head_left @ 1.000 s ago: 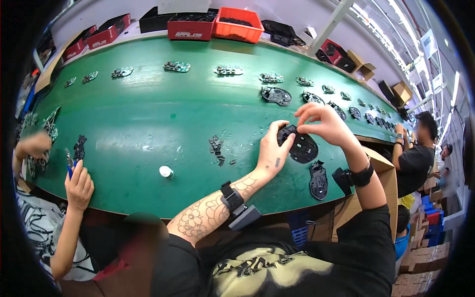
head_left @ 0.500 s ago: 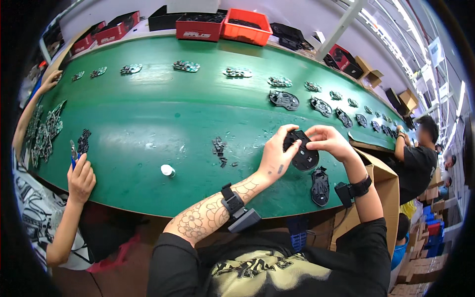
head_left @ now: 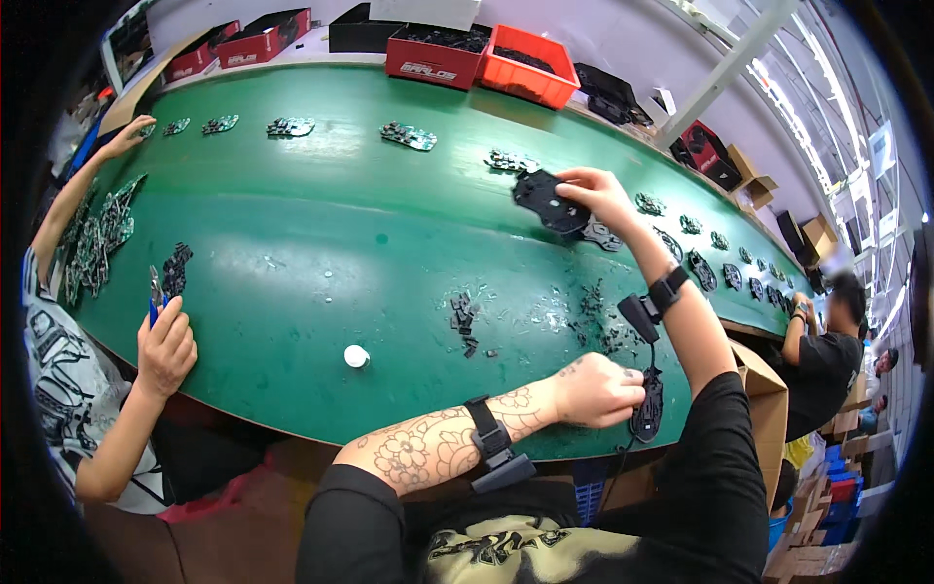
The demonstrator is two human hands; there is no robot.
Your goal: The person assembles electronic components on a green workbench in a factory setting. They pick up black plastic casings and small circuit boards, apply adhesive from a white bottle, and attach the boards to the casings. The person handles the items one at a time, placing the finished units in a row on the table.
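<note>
Out over the green bench, my right hand (head_left: pixel 600 200) grips a black mouse shell (head_left: pixel 545 202) by its edge, tilted. Below and behind it lies another dark mouse shell (head_left: pixel 601 237), partly covered. Near the front edge of the bench, my left hand (head_left: pixel 598 391) is closed with its fingertips on the upper end of a black mouse housing part (head_left: pixel 646 417); the exact grip is hidden behind the fingers. Small black plastic pieces (head_left: pixel 464 319) lie in a heap to the left of my hands, and dark crumbs (head_left: pixel 593 316) are scattered between my arms.
Green circuit boards (head_left: pixel 407 136) stand in a row across the bench. A small white-capped container (head_left: pixel 356 357) is left of my forearm. At left, another person's hand (head_left: pixel 167 350) holds blue-handled pliers (head_left: pixel 156 292). An orange bin (head_left: pixel 530 68) and red boxes line the back.
My hands have parted. The right carried the mouse shell away toward the board row, while the left came down to the housing part at the front edge. The whole view has shifted slightly.
</note>
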